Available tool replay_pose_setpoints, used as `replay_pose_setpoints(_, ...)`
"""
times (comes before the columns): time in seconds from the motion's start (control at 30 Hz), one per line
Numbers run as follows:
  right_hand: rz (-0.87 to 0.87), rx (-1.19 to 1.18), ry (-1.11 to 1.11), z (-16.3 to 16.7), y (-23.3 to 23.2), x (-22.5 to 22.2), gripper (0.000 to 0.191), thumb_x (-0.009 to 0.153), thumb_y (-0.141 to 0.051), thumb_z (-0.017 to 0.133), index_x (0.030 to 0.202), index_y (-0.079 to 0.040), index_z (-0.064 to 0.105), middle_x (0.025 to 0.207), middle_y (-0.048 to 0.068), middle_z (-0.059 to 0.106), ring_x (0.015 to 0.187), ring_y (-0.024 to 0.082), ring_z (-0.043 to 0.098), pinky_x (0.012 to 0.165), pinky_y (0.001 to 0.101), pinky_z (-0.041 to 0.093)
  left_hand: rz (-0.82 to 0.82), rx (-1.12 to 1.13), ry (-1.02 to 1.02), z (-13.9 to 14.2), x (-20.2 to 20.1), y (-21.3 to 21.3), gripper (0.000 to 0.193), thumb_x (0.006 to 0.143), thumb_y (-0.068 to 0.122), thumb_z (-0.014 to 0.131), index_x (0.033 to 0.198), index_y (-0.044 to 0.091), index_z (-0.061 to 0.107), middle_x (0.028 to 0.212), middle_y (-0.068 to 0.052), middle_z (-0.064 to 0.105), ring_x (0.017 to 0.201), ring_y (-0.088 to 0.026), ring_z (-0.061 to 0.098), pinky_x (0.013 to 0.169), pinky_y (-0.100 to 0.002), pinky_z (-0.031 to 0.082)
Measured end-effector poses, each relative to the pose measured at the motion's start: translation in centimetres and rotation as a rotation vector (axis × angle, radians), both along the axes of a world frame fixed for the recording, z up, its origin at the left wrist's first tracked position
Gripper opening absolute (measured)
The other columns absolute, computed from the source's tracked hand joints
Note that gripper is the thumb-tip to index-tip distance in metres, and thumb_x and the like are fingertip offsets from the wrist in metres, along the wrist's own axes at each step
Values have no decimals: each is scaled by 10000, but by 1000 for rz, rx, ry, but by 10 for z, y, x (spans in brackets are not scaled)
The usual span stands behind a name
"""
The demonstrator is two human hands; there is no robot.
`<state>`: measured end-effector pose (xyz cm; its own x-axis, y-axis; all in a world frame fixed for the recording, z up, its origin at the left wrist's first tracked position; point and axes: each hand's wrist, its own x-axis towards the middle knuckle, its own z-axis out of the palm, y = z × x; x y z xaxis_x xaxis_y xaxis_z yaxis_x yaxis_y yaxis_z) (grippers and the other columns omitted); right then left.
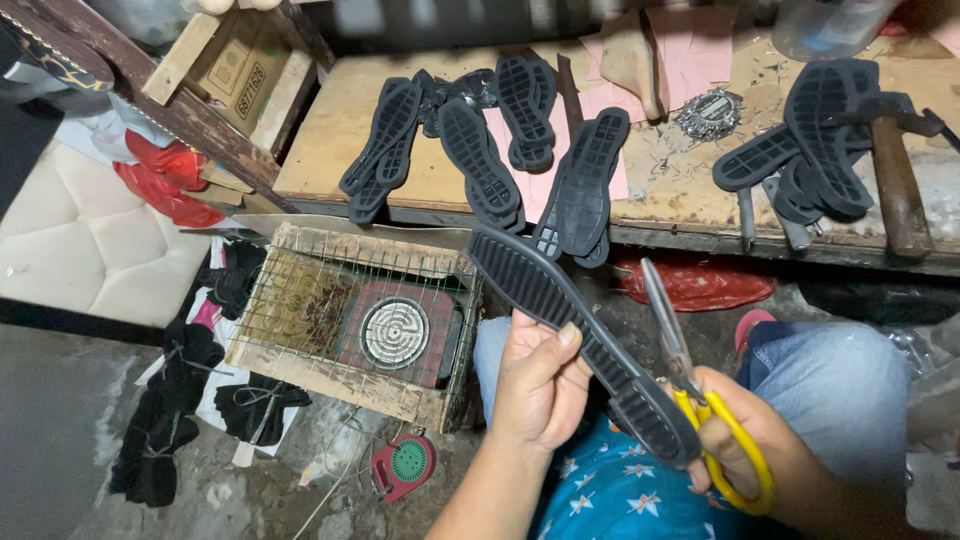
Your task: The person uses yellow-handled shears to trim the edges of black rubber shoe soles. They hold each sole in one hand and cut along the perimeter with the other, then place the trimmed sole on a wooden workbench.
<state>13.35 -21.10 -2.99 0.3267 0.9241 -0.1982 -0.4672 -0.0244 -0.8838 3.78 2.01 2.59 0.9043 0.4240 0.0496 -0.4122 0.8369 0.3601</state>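
Note:
My left hand [538, 375] grips a black ribbed rubber shoe sole [570, 320] at its middle, held slanting from upper left to lower right over my lap. My right hand [745, 450] holds yellow-handled scissors [690, 385] with the blades pointing up, just right of the sole's heel end. The blades look nearly closed and sit beside the sole's edge.
Several more black soles [480, 150] lie on the low wooden bench [330, 140], another pile [820, 140] with a hammer [895, 180] at right. A wire-covered wooden box with an electric coil heater [395, 332] stands at left. Black fabric bundles [170, 400] lie on the floor.

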Motion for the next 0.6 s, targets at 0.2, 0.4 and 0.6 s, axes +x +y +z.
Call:
replay_pose_setpoints(0.2, -117, -265, -107, -3, 6, -10, 571, 819, 9, 818, 1284, -37, 490, 897, 110, 701, 669, 160, 620, 536, 307, 519, 59, 32, 115, -2, -1, -3, 432, 972, -35, 614, 1378, 39, 488, 1266, -123, 653, 1131, -220, 683, 1029, -402, 563)
replay_pose_setpoints(0.4, -179, -103, -404, 6, 13, -6, 537, 766, -20, 786, 1254, -10, 562, 998, 66, 653, 847, 126, 640, 734, 250, 556, -111, 13, 62, -6, -7, -5, 458, 967, 3, 653, 1397, 64, 507, 1233, -106, 659, 1093, -212, 681, 970, -383, 566)
replay_pose_setpoints(0.6, 44, -97, -46, 9, 15, -5, 659, 856, -141, 752, 1440, -80, 453, 1045, 53, 581, 763, 124, 536, 587, 264, 458, -107, -42, -31, -17, -6, -1, 253, 1015, -9, 663, 1229, 75, 557, 1156, -107, 653, 1050, -217, 680, 934, -357, 571)
